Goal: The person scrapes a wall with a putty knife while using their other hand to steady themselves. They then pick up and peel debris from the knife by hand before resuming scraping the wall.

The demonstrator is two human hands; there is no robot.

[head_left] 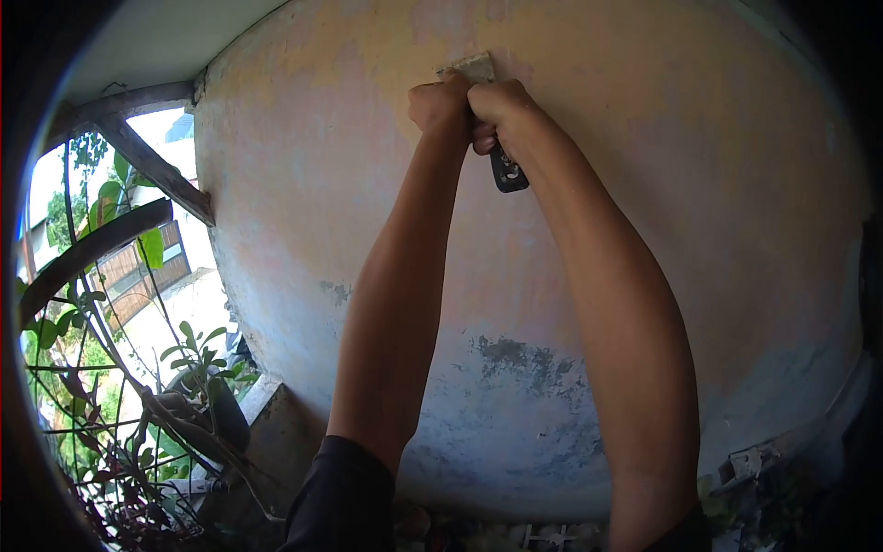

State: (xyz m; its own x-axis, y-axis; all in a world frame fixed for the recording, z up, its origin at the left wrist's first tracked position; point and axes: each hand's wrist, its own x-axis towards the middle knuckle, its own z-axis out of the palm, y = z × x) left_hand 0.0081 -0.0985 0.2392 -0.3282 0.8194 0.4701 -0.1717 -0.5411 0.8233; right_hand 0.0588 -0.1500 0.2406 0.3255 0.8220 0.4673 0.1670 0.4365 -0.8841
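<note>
High on the worn, patchy wall (368,184), a paint scraper (475,67) has its wide, dirty metal blade against the surface. My right hand (499,103) is closed around its handle, whose black end (509,175) sticks out below the fist. Close beside it, my left hand (439,103) is closed too, up by the base of the blade. The fingers of both hands are partly hidden, as is the middle of the handle. Both arms are stretched upward.
Lower on the wall is a grey patch of peeled paint (524,359). At the left are wooden beams (152,166), a potted plant (225,414) on a ledge, and a wire grid with leaves. Blurred objects lie along the wall's foot.
</note>
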